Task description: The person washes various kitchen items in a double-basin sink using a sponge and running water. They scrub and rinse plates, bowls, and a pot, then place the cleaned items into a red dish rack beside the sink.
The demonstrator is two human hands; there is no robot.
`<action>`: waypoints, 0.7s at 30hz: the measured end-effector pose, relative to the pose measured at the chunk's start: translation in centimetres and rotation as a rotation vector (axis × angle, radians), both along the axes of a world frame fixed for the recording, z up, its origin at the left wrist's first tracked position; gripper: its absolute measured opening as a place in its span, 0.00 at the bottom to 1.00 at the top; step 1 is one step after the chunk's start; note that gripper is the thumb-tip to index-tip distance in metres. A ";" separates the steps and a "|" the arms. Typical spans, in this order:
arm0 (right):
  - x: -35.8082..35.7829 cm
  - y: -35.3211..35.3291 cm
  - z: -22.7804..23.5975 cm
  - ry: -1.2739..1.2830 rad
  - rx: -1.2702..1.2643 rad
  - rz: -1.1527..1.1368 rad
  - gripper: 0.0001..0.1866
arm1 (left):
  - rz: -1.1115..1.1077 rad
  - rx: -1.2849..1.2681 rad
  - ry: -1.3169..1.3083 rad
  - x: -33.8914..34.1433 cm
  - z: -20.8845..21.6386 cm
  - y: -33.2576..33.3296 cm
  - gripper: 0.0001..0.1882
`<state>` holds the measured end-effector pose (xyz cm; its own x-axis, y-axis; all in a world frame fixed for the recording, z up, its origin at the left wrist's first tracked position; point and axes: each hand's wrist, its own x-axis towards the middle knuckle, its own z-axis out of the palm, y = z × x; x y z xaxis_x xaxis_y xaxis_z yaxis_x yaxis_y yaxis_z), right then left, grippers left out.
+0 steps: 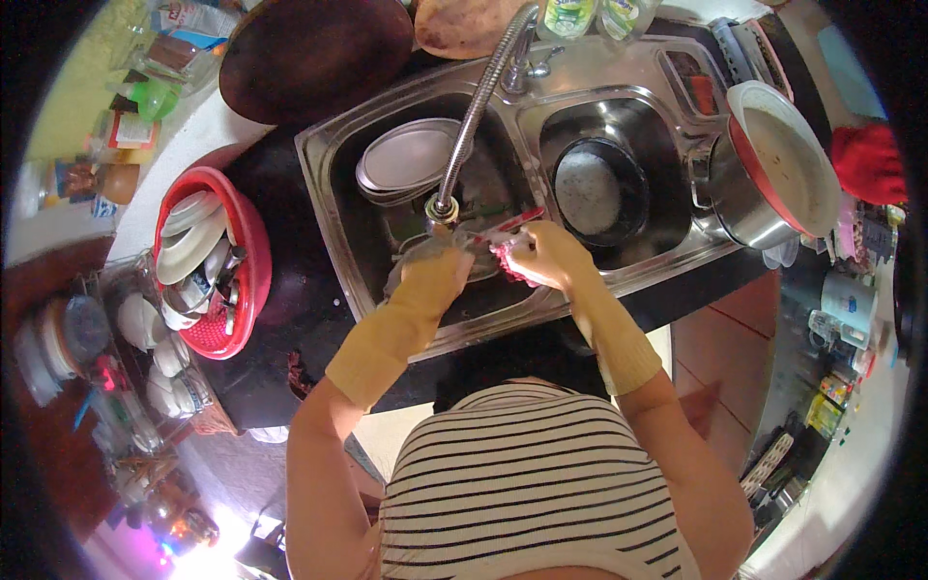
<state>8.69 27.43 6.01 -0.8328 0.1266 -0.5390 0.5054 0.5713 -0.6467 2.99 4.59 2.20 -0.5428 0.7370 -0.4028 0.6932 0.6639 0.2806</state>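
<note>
Both my hands wear yellow rubber gloves over the left basin (324,164) of a steel double sink. My left hand (437,273) is closed just under the tap's nozzle, on a slim utensil with a red end (524,220) that points up to the right. Its other end is blurred by water and my fingers. My right hand (553,255) is wrapped round a pink scrubber (512,266), held close against the utensil. The flexible steel tap (480,111) hangs directly above my left hand. Oval grey-white plates (411,155) lie stacked behind my hands in the basin.
A black round pan (601,190) sits in the right basin. On the right edge leans a large steel pot (749,184). At left stands a red basket (253,280) of washed dishes. A dark round board (314,58) and detergent bottles (568,17) are at the back.
</note>
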 end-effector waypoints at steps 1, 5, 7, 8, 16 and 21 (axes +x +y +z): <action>0.2 0.2 0.5 0.016 -0.064 0.029 0.16 | -0.005 -0.048 -0.009 0.6 0.7 -0.6 0.10; -0.7 0.5 2.4 -0.135 0.084 0.131 0.18 | 0.206 -0.144 -0.344 0.5 0.8 1.7 0.14; -1.6 0.1 3.7 -0.068 0.163 0.050 0.19 | 0.353 -0.103 -0.414 0.9 0.2 3.1 0.15; -2.1 -0.1 4.4 -0.034 0.204 0.007 0.20 | 0.400 -0.094 -0.431 1.1 0.4 3.9 0.16; -10.6 -2.6 -3.9 -0.035 0.376 0.291 0.18 | 0.294 -0.328 -0.390 2.5 -2.4 5.0 0.18; -10.9 -2.0 -15.1 0.211 -0.272 0.430 0.14 | 0.357 -0.381 -0.452 1.8 -3.4 6.5 0.16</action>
